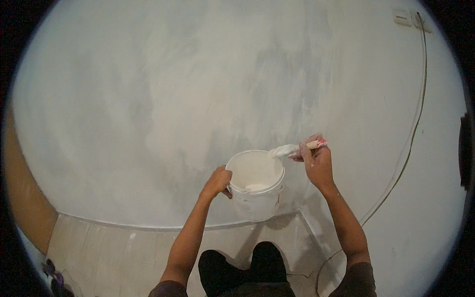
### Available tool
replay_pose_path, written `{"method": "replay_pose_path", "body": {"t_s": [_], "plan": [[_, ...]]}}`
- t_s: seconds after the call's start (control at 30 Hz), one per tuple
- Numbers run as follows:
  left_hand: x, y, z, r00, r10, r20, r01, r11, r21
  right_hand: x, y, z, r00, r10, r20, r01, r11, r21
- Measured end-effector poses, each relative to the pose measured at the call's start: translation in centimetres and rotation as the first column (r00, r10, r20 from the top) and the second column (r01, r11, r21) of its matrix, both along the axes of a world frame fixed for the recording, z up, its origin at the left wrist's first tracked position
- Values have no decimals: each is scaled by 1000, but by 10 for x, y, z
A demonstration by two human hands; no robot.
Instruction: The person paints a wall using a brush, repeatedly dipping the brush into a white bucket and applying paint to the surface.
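My left hand [219, 180] grips the rim of a white plastic bucket [256, 204] at its left side and holds it up off the floor. A small pool of white paint [256, 186] shows at the bottom of the bucket. In my right hand [315, 159] is a paintbrush [302, 147] with a pale wooden handle and a red end. Its bristles, thick with white paint, rest at the bucket's right rim. White smears mark the fingers of that hand. Behind the bucket stands a wall [193, 100] with patchy white and grey paint.
A cable [415, 130] hangs down the right-hand wall from a socket [418, 19] and trails onto the tiled floor [107, 252]. At the far left is a brown panel [29, 174]. A dark object [464, 152] sits at the right edge, and purple-black items [55, 276] lie lower left.
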State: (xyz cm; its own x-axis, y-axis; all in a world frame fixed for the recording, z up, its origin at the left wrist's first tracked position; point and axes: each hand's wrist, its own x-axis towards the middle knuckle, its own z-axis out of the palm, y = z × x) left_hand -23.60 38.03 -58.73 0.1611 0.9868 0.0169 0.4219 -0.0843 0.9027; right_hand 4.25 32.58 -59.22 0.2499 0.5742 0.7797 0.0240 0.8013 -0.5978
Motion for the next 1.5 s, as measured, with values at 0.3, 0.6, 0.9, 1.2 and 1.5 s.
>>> {"method": "replay_pose_path", "body": {"t_s": [0.3,0.6,0.9,1.2,1.5], "plan": [[54,10,-91,960,-11,-280,67,979,192,34,9,-59,705,129,698,117,949,-294],[147,5,-72,927,292,-236,-199,915,351,57,87,-65,291,301,908,151,923,-354],[48,-39,16,945,278,-171,-237,945,227,-38,38,60,603,364,710,124,836,-534],[81,-121,148,888,302,348,-149,903,-404,36,-36,203,919,363,-154,-300,390,-870],[107,-215,258,803,362,474,-172,902,-397,5,-113,300,657,318,684,279,741,-611]]}}
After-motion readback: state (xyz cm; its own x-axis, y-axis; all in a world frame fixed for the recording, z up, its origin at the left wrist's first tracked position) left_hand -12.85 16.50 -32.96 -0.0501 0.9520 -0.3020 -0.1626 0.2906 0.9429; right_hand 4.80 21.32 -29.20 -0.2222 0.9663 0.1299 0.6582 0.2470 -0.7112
